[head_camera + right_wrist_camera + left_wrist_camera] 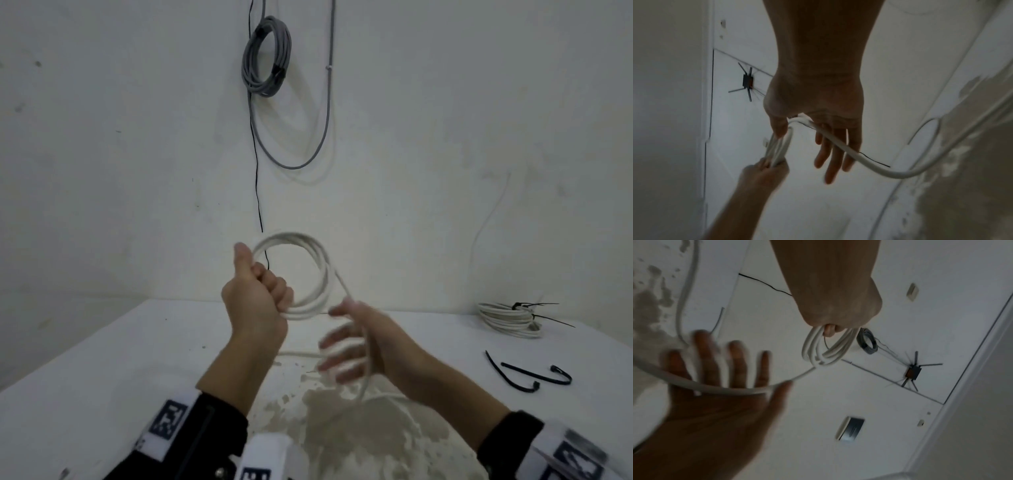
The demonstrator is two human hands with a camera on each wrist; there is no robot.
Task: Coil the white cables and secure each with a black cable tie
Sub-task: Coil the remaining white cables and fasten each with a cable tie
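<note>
My left hand (263,287) is raised above the table and grips a white cable coil (310,270) of several loops at its lower left, thumb up. In the left wrist view the coil (824,348) hangs from that fist (838,308). The loose tail (368,359) leaves the coil's right side and runs down across my right hand (346,346), which is blurred, with fingers straight and spread. In the right wrist view the tail (900,174) passes through the crook of the right thumb (780,128) and trails off to the right.
A tied white coil (510,320) with black ties lies at the table's back right. Two loose black cable ties (534,375) lie in front of it. On the wall hang a grey cable coil (265,56) and a thin black wire (257,171). The white table (102,359) has a worn patch near me.
</note>
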